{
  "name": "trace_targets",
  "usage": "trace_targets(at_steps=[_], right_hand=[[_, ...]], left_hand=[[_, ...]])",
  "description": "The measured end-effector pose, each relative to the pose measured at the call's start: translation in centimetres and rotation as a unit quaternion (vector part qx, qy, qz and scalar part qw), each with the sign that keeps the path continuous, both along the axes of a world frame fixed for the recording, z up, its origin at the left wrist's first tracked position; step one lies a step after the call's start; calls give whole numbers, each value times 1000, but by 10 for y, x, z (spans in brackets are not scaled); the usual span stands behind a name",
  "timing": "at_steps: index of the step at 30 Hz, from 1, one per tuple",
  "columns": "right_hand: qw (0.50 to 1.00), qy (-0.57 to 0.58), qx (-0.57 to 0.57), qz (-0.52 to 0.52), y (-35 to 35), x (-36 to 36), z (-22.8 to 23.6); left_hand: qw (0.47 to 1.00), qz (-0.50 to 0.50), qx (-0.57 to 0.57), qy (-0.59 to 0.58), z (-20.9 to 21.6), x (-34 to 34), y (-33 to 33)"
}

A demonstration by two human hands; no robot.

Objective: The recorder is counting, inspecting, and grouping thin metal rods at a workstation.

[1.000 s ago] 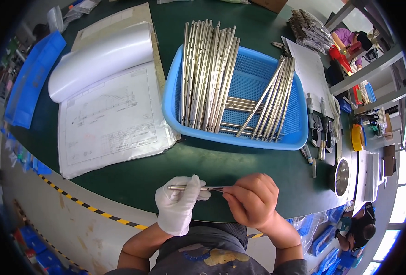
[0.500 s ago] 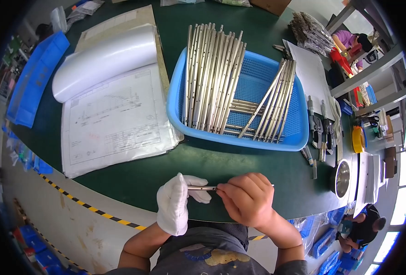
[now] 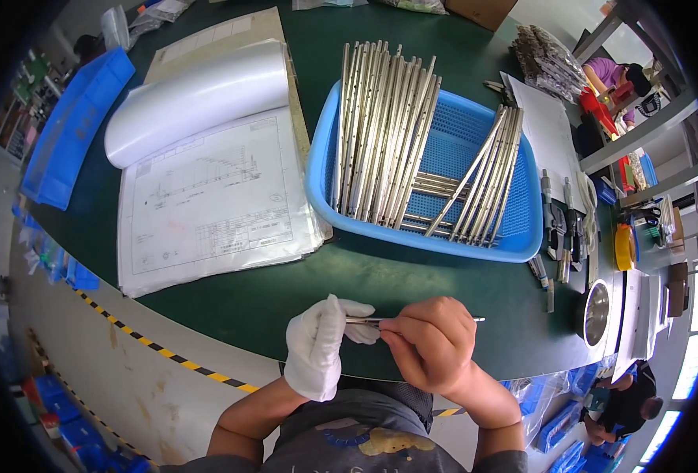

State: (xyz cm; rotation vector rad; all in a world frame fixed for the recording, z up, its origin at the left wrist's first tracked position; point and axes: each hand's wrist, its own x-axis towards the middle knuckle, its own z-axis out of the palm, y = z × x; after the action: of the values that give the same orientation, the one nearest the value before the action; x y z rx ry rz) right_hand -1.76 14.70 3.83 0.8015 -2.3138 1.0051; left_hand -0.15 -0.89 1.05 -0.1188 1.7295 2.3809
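Between my two hands a thin metal rod point(image 3: 362, 320) lies roughly level, just over the near edge of the green table. My left hand point(image 3: 315, 348), in a white glove, is closed around the rod's left part and hides that end. My bare right hand point(image 3: 432, 344) pinches it with thumb and fingertips. A short tip pokes out to the right of the right hand. Beyond the hands stands a blue plastic basket point(image 3: 426, 243) with a large bundle of similar metal rods point(image 3: 384, 134) on its left and a smaller group of rods point(image 3: 487, 177) on its right.
An open binder of drawings point(image 3: 207, 213) lies left of the basket, with a blue bin point(image 3: 73, 130) beyond it. On the right are micrometers point(image 3: 555, 229), a marker pen point(image 3: 538, 272), a metal bowl point(image 3: 595, 314) and yellow tape point(image 3: 624, 247). Other people sit farther right.
The whole view has shifted a little to the right. More of the rod's tip now shows past my right hand. Both hands keep their hold.
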Motion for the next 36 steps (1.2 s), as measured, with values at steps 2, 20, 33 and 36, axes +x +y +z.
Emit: trace_targets(at_steps=[2, 20, 33, 36], right_hand=[[1000, -2, 6, 2, 1, 0, 0], [996, 52, 65, -18, -5, -2, 13], [992, 11, 123, -20, -1, 4, 19], [993, -8, 111, -42, -4, 3, 6]], left_hand=[[1000, -6, -1, 5, 0, 0, 0], [1000, -16, -23, -2, 2, -2, -1], [990, 95, -87, 49, 0, 2, 8], [990, 95, -90, 51, -3, -2, 12]])
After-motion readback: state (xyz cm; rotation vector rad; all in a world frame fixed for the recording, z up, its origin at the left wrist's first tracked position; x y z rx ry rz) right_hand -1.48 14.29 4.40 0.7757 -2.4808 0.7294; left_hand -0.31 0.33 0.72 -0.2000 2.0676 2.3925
